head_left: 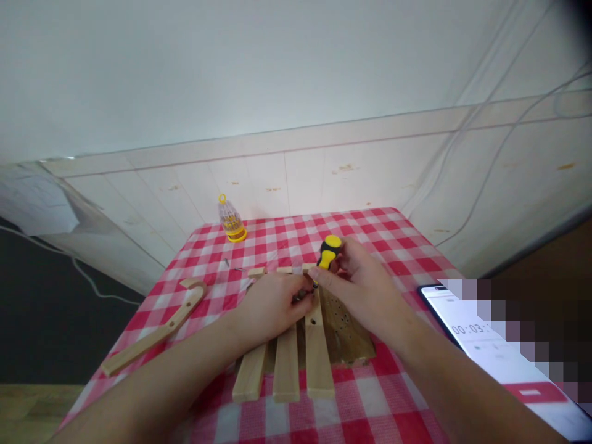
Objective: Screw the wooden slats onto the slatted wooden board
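My right hand (358, 280) is closed around a short yellow and black screwdriver (330, 251), tilted with its tip pointing down. The tip meets the rightmost of three pale wooden slats (319, 364). My left hand (275, 303) lies across the slats, thumb and fingers pinched close to the screwdriver's tip; what they hold, if anything, is hidden. A dark hole shows in the right slat below the fingers. Under the slats is a brown wooden board (346, 336) dotted with small holes.
A hooked wooden piece (161, 333) with two holes lies at left. Small screws (226, 263) rest behind my left hand. A clear bit holder with yellow base (234, 223) stands at the back. At right lies a phone (481, 345) on the checked tablecloth (370, 231).
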Available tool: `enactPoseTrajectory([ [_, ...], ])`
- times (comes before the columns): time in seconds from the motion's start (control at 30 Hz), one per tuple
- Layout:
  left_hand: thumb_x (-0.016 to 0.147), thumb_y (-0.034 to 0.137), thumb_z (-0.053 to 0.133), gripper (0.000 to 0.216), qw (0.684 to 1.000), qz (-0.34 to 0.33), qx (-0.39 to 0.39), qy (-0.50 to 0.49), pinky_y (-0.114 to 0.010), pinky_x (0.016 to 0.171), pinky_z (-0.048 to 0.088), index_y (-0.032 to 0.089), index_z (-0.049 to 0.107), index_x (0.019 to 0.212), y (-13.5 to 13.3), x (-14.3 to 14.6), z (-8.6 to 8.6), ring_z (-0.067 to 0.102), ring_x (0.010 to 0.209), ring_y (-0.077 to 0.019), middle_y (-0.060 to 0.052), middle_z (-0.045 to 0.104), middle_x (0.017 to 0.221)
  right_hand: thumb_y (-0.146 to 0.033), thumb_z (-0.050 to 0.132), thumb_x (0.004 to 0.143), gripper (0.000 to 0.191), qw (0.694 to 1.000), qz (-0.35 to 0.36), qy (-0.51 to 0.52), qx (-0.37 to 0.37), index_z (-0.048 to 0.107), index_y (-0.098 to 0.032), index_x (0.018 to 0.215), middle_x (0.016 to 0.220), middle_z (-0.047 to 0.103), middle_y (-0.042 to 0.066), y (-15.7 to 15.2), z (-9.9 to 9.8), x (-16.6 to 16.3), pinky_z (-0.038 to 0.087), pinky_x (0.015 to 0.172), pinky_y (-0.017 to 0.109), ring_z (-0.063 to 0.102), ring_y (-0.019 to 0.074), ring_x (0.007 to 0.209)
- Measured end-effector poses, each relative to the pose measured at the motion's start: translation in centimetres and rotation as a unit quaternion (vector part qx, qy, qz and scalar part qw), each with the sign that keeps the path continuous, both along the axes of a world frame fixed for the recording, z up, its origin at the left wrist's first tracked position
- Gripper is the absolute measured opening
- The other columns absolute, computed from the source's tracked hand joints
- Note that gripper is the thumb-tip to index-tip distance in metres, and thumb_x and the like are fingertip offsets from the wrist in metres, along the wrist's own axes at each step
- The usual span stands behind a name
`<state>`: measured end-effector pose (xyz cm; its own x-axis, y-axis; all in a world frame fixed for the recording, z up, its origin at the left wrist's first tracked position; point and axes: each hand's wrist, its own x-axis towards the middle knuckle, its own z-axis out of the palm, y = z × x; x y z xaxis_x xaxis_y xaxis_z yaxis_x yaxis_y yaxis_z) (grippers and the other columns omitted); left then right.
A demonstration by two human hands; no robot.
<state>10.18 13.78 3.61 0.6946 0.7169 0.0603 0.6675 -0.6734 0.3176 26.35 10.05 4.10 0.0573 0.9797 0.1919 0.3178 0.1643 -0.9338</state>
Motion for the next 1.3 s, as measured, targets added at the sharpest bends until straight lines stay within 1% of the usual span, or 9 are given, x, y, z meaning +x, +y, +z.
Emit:
enactPoseTrajectory([
  [0.1, 0.083, 0.026, 0.049, 0.018, 1.0, 0.002, -0.013, 0.001, -0.022, 0.054, 0.034, 0.016, 0.059, 0.072, 0.01, -0.02, 0.0, 0.056, 0.061, -0.0129, -0.001, 0.063, 0.069, -0.036, 0.056, 0.081, 0.023, 0.999, 0.046, 0.024, 0.011, 0.056, -0.021, 0.099, 0.081, 0.06, 0.001, -0.13, 0.26, 0.32, 0.044, 0.06, 0.025, 0.056, 0.0126, 0.069],
  [0.2, 0.082, 0.026, 0.05, 0.017, 1.0, 0.008, -0.009, 0.001, -0.022, 0.055, 0.034, 0.016, 0.058, 0.071, -0.03, -0.02, 0.01, 0.056, 0.061, -0.013, -0.001, 0.062, 0.068, -0.033, 0.052, 0.084, 0.019, 0.998, 0.059, 0.003, 0.031, 0.057, -0.02, 0.096, 0.083, 0.059, 0.001, -0.22, 0.48, 0.49, 0.043, 0.06, 0.025, 0.055, 0.0118, 0.07],
  [0.47, 0.082, 0.023, 0.049, 0.016, 1.0, -0.008, -0.014, -0.011, -0.022, 0.055, 0.034, 0.016, 0.059, 0.072, -0.04, 0.03, 0.13, 0.055, 0.062, -0.0123, -0.001, 0.062, 0.068, -0.035, 0.066, 0.072, 0.024, 0.999, -0.034, -0.038, 0.005, 0.055, -0.018, 0.085, 0.077, 0.06, 0.001, 0.0, 0.4, 0.11, 0.043, 0.056, 0.025, 0.056, 0.0126, 0.066],
  [0.7, 0.081, 0.024, 0.05, 0.015, 1.0, 0.008, -0.013, -0.007, -0.022, 0.052, 0.033, 0.016, 0.059, 0.073, -0.07, 0.03, 0.04, 0.055, 0.059, -0.0124, -0.001, 0.062, 0.067, -0.023, 0.05, 0.081, 0.013, 0.996, 0.083, -0.014, 0.018, 0.061, -0.019, 0.089, 0.082, 0.064, 0.001, -0.35, 0.51, 0.4, 0.045, 0.062, 0.023, 0.059, 0.0125, 0.074],
  [0.93, 0.079, 0.027, 0.052, 0.016, 1.0, 0.013, -0.018, -0.013, -0.022, 0.051, 0.034, 0.016, 0.057, 0.069, -0.17, -0.05, 0.08, 0.055, 0.058, -0.0128, -0.001, 0.062, 0.066, -0.014, 0.049, 0.077, 0.031, 0.998, 0.064, 0.002, 0.012, 0.057, -0.02, 0.106, 0.091, 0.062, 0.002, -0.56, 0.5, 0.0, 0.046, 0.064, 0.024, 0.058, 0.012, 0.076],
  [1.0, 0.081, 0.027, 0.051, 0.016, 0.999, 0.004, -0.025, -0.025, -0.023, 0.053, 0.036, 0.016, 0.058, 0.072, -0.12, -0.06, 0.05, 0.056, 0.061, -0.0136, -0.002, 0.063, 0.069, -0.014, 0.05, 0.077, 0.034, 0.996, 0.082, -0.019, 0.02, 0.056, -0.021, 0.11, 0.094, 0.06, 0.003, -0.62, 0.45, -0.23, 0.045, 0.062, 0.024, 0.057, 0.0115, 0.074],
  [1.13, 0.083, 0.027, 0.048, 0.019, 0.999, 0.002, -0.024, -0.024, -0.024, 0.058, 0.041, 0.015, 0.061, 0.077, -0.04, -0.06, -0.09, 0.059, 0.065, -0.0148, -0.004, 0.065, 0.073, -0.025, 0.049, 0.085, 0.014, 0.989, 0.113, -0.066, 0.076, 0.059, -0.02, 0.094, 0.085, 0.058, 0.002, -0.75, 0.54, -0.44, 0.043, 0.061, 0.024, 0.053, 0.0116, 0.072],
  [1.2, 0.085, 0.029, 0.047, 0.021, 1.0, 0.005, -0.015, -0.014, -0.024, 0.06, 0.042, 0.015, 0.062, 0.081, -0.04, -0.05, -0.15, 0.06, 0.067, -0.0154, -0.005, 0.065, 0.075, -0.028, 0.046, 0.088, 0.015, 0.988, 0.104, -0.076, 0.087, 0.058, -0.019, 0.09, 0.083, 0.058, 0.003, -0.72, 0.62, -0.39, 0.042, 0.063, 0.024, 0.053, 0.0118, 0.073],
  [1.3, 0.084, 0.03, 0.048, 0.02, 1.0, 0.005, -0.008, -0.007, -0.023, 0.056, 0.039, 0.016, 0.061, 0.079, -0.09, -0.05, -0.16, 0.058, 0.064, -0.0144, -0.003, 0.064, 0.073, -0.032, 0.053, 0.084, 0.016, 0.994, 0.052, -0.089, 0.045, 0.057, -0.019, 0.093, 0.077, 0.058, 0.001, -0.51, 0.58, -0.28, 0.04, 0.056, 0.024, 0.052, 0.0115, 0.065],
])
